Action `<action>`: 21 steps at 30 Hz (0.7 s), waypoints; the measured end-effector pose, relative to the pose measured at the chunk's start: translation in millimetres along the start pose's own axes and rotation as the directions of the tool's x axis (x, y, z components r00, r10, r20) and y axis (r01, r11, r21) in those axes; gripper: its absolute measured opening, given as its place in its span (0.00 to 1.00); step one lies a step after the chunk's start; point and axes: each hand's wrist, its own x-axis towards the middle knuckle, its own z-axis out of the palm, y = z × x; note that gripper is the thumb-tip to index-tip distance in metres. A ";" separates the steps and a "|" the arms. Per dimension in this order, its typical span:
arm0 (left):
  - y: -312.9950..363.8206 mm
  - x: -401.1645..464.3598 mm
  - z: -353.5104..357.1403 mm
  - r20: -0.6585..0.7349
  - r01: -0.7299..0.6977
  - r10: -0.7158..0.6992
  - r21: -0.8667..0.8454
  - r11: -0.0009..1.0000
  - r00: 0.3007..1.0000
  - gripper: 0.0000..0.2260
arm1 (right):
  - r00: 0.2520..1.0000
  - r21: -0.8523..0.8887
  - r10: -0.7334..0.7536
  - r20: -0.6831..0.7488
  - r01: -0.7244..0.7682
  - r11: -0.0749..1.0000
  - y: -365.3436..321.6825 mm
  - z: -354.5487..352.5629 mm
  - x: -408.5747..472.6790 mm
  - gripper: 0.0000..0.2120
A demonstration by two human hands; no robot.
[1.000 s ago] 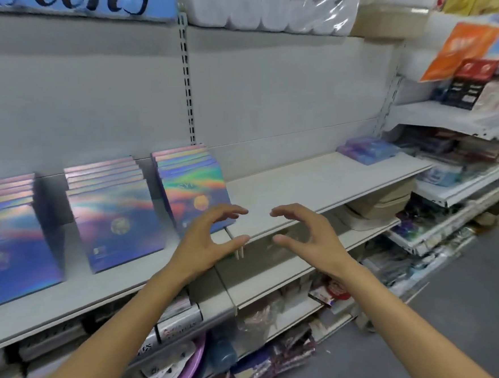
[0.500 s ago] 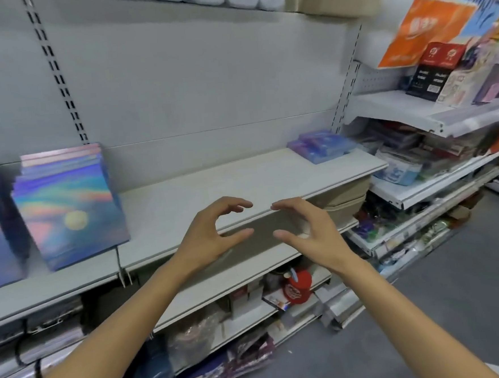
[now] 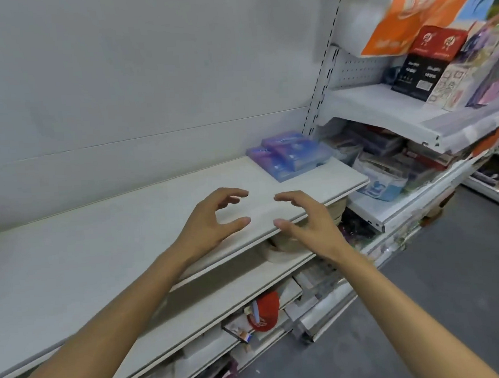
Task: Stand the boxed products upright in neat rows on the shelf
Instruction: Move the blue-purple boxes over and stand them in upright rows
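White panelling backs the store aisle in front of you, and the grey floor [image 3: 455,277] runs off toward 4 o'clock. Your main pale shelf [image 3: 99,258] spans from 9 o'clock to the centre of the view, with a lower shelf [image 3: 209,306] under it. At 2 o'clock the neighbouring bay's shelves [image 3: 384,111] are crowded with goods: an orange sign [image 3: 413,9] above, a red and black box [image 3: 428,61] just below it.

The boxed products [image 3: 287,156], blue and purple, lie flat in a small stack at the far right end of your shelf, around 1 o'clock from your hands and well apart from them.

Your left hand [image 3: 212,221] hovers over the shelf's front edge with fingers loosely curved and thumb spread, grasping nothing. Your right hand [image 3: 309,223] mirrors it just beside, at 3 o'clock from the left, fingers likewise relaxed and empty. A red pouch-like item [image 3: 265,311] sits on the bottom shelf at 6 o'clock.
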 end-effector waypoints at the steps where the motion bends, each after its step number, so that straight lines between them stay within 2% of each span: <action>1: -7.7 17.8 5.0 0.009 0.009 -0.009 0.003 1.000 1.000 0.18 | 1.000 -0.020 0.020 -0.011 -0.020 1.000 11.0 -5.8 13.1 0.20; 8: -42.8 120.0 37.9 0.101 0.059 -0.066 0.072 0.996 0.993 0.20 | 0.981 -0.177 0.150 -0.123 -0.170 0.969 91.7 -43.6 108.0 0.24; 13: -59.3 161.9 62.0 0.185 0.055 -0.084 0.154 0.986 0.979 0.21 | 0.941 -0.279 0.317 -0.117 -0.338 0.899 139.0 -63.2 157.1 0.31; 15: -63.9 168.4 70.8 0.174 0.036 -0.082 0.254 0.966 0.981 0.22 | 0.921 -0.286 0.374 -0.108 -0.389 0.876 148.1 -66.8 168.6 0.33; 18: -71.2 169.1 78.1 0.156 -0.013 -0.047 0.363 0.932 0.987 0.22 | 0.905 -0.214 0.413 -0.104 -0.426 0.879 157.3 -69.6 178.6 0.36; 21: -72.4 165.0 82.9 0.143 -0.019 -0.044 0.411 0.911 0.989 0.23 | 0.873 -0.027 0.482 -0.080 -0.485 0.874 158.7 -73.7 184.0 0.39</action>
